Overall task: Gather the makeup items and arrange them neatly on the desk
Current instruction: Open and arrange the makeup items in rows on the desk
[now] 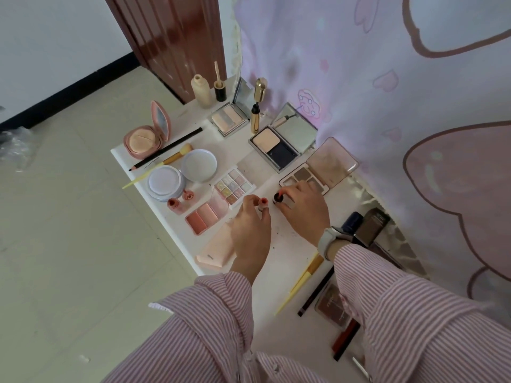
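Observation:
My left hand (250,236) grips an open pink lipstick (263,203) upright near the middle of the white desk (293,244). My right hand (302,210) holds a second open lipstick with a dark case (278,198) just to its right. Around them lie an eyeshadow palette (232,185), a blush palette (206,215), a brown brow palette (320,167) and a peach tube (215,251). Farther back sit two round lilac compacts (182,172), a pink cushion compact (146,134) and a powder compact with mirror (282,142).
Bottles (201,91) and a gold mascara (257,106) stand at the back by the brown door frame. A yellow brush (300,283), pencils and a dark box (372,226) lie near my right sleeve. A lilac curtain hangs along the right. Tiled floor lies left of the desk edge.

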### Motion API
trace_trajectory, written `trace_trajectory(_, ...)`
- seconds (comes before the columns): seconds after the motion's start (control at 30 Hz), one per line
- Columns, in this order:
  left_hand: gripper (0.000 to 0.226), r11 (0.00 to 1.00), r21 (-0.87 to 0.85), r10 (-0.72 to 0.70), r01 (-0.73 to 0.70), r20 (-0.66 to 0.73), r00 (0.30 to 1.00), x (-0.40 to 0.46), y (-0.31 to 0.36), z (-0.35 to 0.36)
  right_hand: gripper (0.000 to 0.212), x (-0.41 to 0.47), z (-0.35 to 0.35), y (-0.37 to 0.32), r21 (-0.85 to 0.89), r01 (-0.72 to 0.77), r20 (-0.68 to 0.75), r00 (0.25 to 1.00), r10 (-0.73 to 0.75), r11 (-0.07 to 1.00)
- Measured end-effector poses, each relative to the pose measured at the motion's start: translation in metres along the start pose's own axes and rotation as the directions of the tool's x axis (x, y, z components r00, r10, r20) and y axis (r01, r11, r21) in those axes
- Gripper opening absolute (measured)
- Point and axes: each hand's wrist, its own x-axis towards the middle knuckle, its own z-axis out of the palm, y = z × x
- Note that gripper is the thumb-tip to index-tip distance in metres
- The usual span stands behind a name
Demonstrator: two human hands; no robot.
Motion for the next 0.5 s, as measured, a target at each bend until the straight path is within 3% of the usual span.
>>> trace_trajectory(0.13,0.047,0.999,0.001,0.051,-0.051,-0.039,0.998,-0.011,-0.003,-0.001,0.047,-0.008,-0.009,-0.002,0.124,-0.040,0.031,0.999,0.036,0.991)
trace_trajectory(0.2,0.051,0.992,0.008,0.128,-0.128,-0.052,0.990,-0.025,-0.006,-0.002,0.047,-0.020,-0.016,0.003,0.142,0.012,0.045,0.999,-0.019,0.990)
trace_trajectory(0.33,0.042,0.943,0.051,0.331,-0.328,-0.078,0.940,-0.058,-0.015,0.001,0.038,-0.046,-0.036,0.032,-0.074,0.097,0.094,0.992,-0.090,0.993)
trace_trajectory(0.5,0.043,0.770,0.343,0.504,-0.537,0.189,0.843,-0.077,-0.026,0.015,0.054,-0.060,-0.054,0.058,-0.322,0.082,0.287,0.958,0.015,0.943)
